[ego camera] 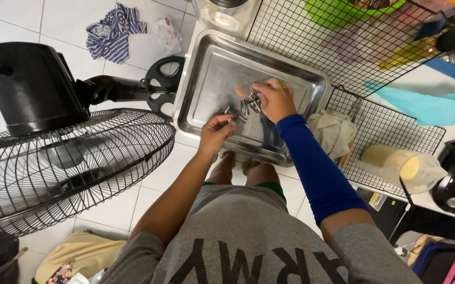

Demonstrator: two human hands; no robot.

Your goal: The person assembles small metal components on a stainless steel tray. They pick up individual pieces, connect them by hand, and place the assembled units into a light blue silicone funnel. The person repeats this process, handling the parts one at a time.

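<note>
A small clear plastic packet [167,32] with a white and pink label lies on the white tiled floor [38,21] at the top of the view, just beside a crumpled blue-and-white striped cloth [113,30]. At the lower right, a small square sticker [378,201] in yellow and white sits on a dark flat thing; its print is too small to tell.

A shiny steel tray [206,68] lies in the middle, its far right corner next to a black wire rack [311,37]. Beside the tray's right edge a second black wire basket [396,131] holds a bunched pale cloth [334,131] and a cream plastic jug [403,165] lying on its side. A turquoise sheet [427,105] lies on the white counter beyond it. To the left, a black standing fan [54,158] fills much of the floor, its wire cage near the tray's left edge and its round base [160,84] touching the tray's corner.

The right hand [275,99], with a blue sleeve [317,163] on the forearm, reaches over the tray with knuckles up and fingers curled shut around a bundle of small metal pieces [251,104], which hangs just above the tray floor. The left hand [216,131], bare-armed, comes up from below at the tray's near edge, its fingers pinched together on one small metal piece [231,117], close to the bundle.
</note>
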